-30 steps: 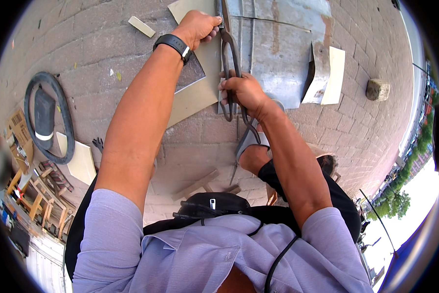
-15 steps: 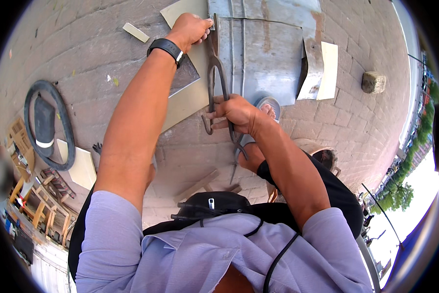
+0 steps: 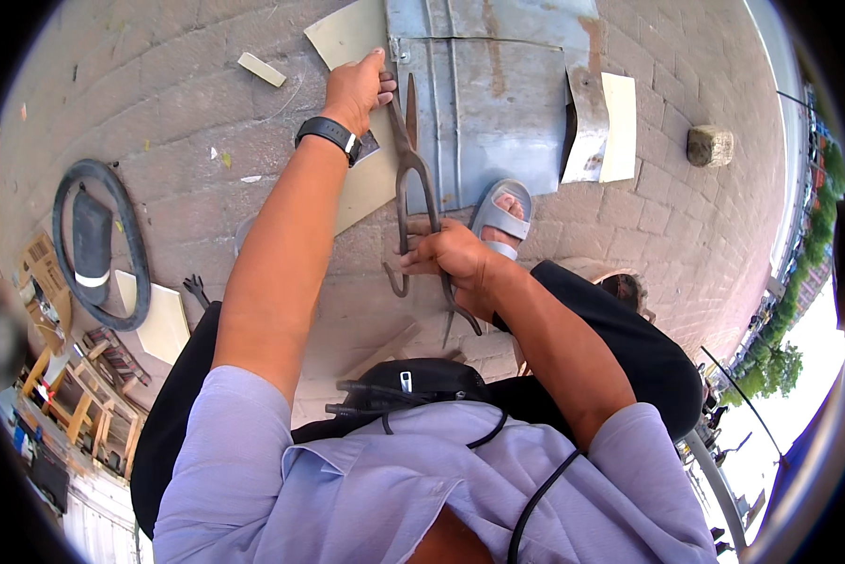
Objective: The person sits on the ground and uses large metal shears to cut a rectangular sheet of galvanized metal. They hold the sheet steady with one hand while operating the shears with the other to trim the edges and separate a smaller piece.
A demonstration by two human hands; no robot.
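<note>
Large dark metal shears (image 3: 406, 157) lie in my right hand (image 3: 449, 256), its fingers wrapped round the handles. One handle ends in a hook below my fingers. The blades point away from me and stand apart, beside the left edge of a blue-grey metal sheet (image 3: 512, 99). My left hand (image 3: 355, 92) is closed near the blade tips, by the sheet's left edge. What it pinches is hidden by the fingers. Below its wrist shows a small dark flat piece (image 3: 367, 147). A cream board (image 3: 371, 193) lies under my left forearm.
My sandalled foot (image 3: 502, 214) rests at the sheet's near edge. A bent metal flap (image 3: 587, 122) and cream strip (image 3: 619, 127) lie at its right. A stone block (image 3: 710, 147) sits on the brick paving. Leftward are a black rubber ring (image 3: 140, 254) and wooden frames (image 3: 89, 404).
My left hand has come nearer and the shears have shifted toward me, their blades now spread wider. My right hand has lowered slightly. More of my sandalled foot shows.
</note>
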